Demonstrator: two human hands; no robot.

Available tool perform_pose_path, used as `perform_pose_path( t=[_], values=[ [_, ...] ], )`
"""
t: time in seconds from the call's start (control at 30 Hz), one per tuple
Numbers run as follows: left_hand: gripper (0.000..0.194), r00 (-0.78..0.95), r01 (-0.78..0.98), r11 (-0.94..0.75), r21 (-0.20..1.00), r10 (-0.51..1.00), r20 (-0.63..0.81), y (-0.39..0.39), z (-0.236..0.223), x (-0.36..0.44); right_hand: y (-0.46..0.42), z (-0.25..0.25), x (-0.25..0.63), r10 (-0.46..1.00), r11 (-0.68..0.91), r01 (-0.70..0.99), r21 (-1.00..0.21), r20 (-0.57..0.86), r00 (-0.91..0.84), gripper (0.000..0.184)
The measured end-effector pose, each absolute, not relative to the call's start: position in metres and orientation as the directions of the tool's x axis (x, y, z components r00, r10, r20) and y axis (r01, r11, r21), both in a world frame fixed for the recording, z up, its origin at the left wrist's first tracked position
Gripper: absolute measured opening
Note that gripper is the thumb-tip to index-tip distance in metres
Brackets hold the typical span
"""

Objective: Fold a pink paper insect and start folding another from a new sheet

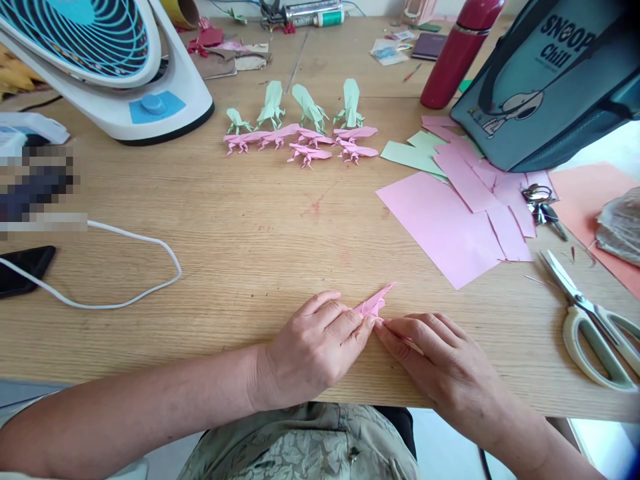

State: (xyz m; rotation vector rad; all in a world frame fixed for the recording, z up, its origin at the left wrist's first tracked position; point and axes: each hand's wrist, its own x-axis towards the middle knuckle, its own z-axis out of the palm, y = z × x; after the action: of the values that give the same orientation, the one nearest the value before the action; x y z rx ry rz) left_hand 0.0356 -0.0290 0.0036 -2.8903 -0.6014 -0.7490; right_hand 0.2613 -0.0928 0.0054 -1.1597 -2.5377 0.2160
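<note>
Near the table's front edge, a small folded pink paper figure (pixel 373 305) is pinched between both hands, its long pointed end sticking up and to the right. My left hand (pixel 320 340) is closed on its left side, thumb and fingertips together. My right hand (pixel 440 353) pinches its lower right part between thumb and forefinger. The fingers cover much of the folds. Farther back stand several finished pink origami insects (pixel 307 155), with several pale green origami insects (pixel 311 107) behind them.
Pink paper sheets (pixel 445 227) and green strips (pixel 410 157) lie to the right, with keys (pixel 543 207) and scissors (pixel 595 327) beside them. A red bottle (pixel 453 67) and a teal bag (pixel 540 100) stand behind. At left are a fan (pixel 165 87), a white cable (pixel 150 240) and a phone (pixel 25 267).
</note>
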Motion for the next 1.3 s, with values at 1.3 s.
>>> perform_pose_path(
  t=[1.3],
  values=[
    [0.031,0.888,0.289,-0.93,-0.226,0.172,0.427,-0.024,0.001,0.032,-0.109,-0.037,0.264,0.729,0.607,0.792,-0.067,0.444,-0.521,0.051]
  ],
)
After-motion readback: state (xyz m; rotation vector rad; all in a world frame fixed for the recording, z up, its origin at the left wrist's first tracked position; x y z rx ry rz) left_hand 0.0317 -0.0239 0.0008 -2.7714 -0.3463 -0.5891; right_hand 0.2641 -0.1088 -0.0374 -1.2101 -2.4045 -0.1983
